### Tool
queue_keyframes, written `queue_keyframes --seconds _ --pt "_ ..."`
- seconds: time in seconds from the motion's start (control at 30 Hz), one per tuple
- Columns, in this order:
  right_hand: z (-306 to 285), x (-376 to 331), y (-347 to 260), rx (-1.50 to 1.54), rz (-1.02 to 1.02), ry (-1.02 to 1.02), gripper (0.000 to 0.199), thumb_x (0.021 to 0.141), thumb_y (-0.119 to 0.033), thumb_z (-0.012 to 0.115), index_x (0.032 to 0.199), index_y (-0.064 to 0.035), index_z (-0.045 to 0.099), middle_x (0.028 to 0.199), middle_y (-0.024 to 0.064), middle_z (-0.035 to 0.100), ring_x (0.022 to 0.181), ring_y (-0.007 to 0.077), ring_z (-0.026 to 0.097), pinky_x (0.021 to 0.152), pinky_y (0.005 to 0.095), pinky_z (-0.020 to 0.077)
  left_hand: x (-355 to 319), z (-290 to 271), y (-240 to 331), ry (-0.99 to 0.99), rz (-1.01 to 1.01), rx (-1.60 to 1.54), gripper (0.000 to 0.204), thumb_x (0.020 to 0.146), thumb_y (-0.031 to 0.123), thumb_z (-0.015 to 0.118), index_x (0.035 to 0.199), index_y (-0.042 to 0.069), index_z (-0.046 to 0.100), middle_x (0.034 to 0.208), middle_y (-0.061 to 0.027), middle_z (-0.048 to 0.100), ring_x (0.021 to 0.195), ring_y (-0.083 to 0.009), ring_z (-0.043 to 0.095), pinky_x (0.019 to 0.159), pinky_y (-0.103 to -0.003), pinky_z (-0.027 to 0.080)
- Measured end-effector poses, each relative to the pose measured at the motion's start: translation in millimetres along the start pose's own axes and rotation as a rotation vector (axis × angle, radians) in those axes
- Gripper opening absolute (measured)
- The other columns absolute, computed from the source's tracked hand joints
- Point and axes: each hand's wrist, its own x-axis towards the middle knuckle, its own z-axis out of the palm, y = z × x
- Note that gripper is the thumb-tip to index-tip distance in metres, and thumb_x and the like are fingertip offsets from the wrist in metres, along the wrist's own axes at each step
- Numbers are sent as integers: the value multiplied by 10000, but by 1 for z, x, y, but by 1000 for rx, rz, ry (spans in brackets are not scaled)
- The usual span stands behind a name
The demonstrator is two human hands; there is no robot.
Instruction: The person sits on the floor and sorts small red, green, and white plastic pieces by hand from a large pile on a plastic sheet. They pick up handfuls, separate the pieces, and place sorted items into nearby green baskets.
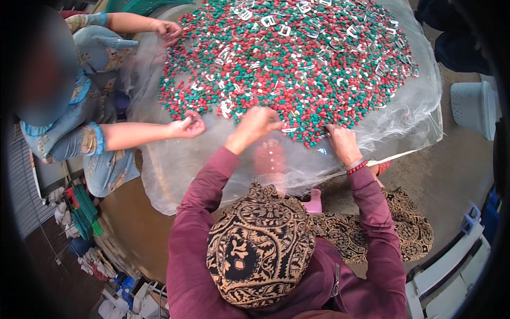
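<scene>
Head view: left hand (258, 123) pinched shut, grip contents unclear, right hand (340, 139) fingers curled into the pile (297, 64) at the table's (175, 165) near edge; sorting looks barely started, most pieces still mixed.

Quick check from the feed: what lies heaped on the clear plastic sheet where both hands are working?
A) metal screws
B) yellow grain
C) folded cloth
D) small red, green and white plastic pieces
D: the left hand and right hand rest at the near edge of the heap of small red, green and white pieces spread on the clear plastic sheet.
</scene>
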Motion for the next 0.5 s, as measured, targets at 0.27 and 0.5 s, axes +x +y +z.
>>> queue_keyframes --seconds 0.27,0.5 --pt "-21 -1 20 812 303 201 154 826 -191 655 829 -37 641 628 28 605 552 148 570 484 296 415 7 65 19 158 258 629 124 765 113 559 786 -5 593 796 -155 600 641 -265 649 512 -381 516" --pt "-29 -6 11 582 102 122 146 808 -140 635 924 -52 625 692 31 619 629 166 603 523 329 447 19 19 -10 385 -5 493 150 815 176 615 808 30 581 801 -135 603 667 -318 634 551 -435 504"
